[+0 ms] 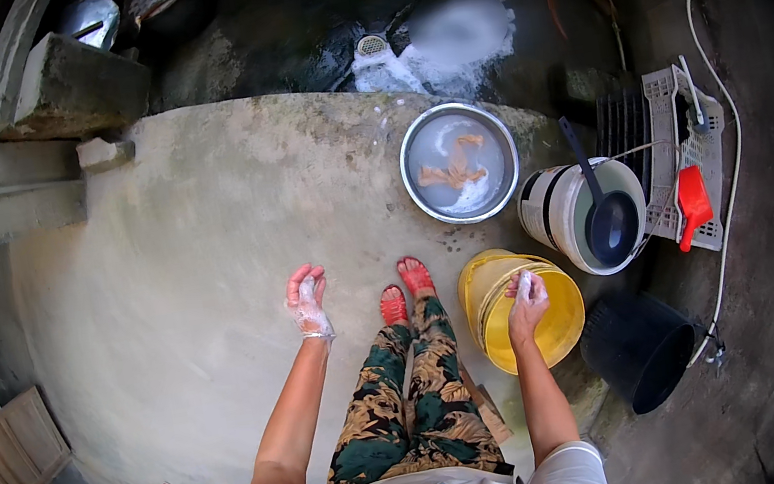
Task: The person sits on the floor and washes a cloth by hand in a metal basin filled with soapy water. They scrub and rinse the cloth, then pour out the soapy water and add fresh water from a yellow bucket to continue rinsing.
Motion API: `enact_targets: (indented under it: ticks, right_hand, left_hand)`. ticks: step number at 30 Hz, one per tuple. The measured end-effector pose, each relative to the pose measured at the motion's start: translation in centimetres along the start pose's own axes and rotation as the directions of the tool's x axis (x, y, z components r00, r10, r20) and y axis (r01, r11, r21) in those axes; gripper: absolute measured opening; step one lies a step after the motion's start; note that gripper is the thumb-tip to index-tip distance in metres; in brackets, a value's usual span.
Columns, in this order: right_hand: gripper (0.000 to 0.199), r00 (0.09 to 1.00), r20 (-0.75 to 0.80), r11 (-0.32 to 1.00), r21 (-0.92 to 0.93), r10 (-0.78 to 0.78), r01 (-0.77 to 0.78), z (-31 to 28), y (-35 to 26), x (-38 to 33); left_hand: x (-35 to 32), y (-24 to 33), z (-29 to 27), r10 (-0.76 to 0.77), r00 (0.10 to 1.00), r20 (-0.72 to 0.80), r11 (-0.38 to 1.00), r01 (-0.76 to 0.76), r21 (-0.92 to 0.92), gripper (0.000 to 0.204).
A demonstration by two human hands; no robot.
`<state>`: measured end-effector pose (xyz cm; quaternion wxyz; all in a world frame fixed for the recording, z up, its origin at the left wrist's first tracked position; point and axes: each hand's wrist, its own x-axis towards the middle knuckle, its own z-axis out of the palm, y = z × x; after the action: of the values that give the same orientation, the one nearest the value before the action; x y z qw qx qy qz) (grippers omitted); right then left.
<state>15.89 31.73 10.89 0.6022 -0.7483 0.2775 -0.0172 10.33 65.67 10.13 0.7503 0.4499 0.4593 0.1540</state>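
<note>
The soapy left hand (pixel 308 302) has a loose, empty-looking grip; the right hand (pixel 527 308) is curled above the yellow bucket (pixel 560 324), and I cannot tell if it holds anything. The tan cloth (pixel 458 167) lies in cloudy water (pixel 484 166) in the round metal basin (pixel 511 157) on the floor (pixel 201 221). It looks soft and slippery, likely heavy with water, so hold its bunched middle.

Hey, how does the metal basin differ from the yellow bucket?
The basin is silver; the bucket is yellow. The basin is shallow, the bucket deeper. The basin holds cloudy, sudsy water and a tan, cloth-like item; no suds show in the bucket, though the right hand hides part of it. Both have round openings and stand on the floor.
</note>
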Motion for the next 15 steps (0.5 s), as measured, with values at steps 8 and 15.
enact_targets:
  ticks: [8,15]
  right_hand:
    - [0.013,0.961,-0.203,0.976,0.145,0.188,-0.161,4.3,1.1,5.4]
    - [0.011,0.916,-0.283,0.959,0.078,0.283,-0.272,9.7,4.3,10.3]
  left_hand:
    - [7.8,3.1,10.9,-0.132,0.968,0.214,0.987,0.109,0.117,0.021]
    - [15.9,6.2,22.8,-0.134,0.898,0.419,0.980,0.057,0.192,0.024]
